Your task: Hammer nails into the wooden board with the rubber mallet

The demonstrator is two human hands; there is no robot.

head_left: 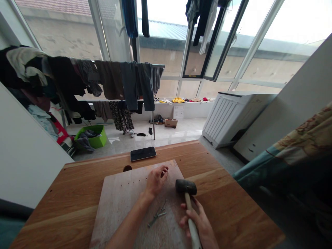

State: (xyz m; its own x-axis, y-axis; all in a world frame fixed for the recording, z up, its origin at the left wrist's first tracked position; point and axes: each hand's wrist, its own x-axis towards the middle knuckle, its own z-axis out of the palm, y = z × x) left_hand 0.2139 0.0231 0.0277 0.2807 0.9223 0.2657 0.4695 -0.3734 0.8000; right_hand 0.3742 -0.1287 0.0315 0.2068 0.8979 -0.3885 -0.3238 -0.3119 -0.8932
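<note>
My right hand (pixel 201 218) is wrapped round the pale handle of a rubber mallet (pixel 186 187), whose black head is raised over the right edge of a pale wooden board (pixel 121 211). Near the board's far right corner, my left hand (pixel 156 179) is closed, thumb and fingers curled together. Whatever it may hold is too small to make out. Several loose metal screws or nails (pixel 157 217) lie on the board between my forearms. A row of small dark holes runs along the board's far side.
The board lies on a brown wooden table (pixel 228 204). Beyond it rest a phone (pixel 143 154) and a dark round hole or disc (pixel 127 168). Past the table stand a laundry-laden drying rack (pixel 154 124), a green basket (pixel 100 140) and a white cabinet (pixel 223 117); a curtain (pixel 280 159) hangs right.
</note>
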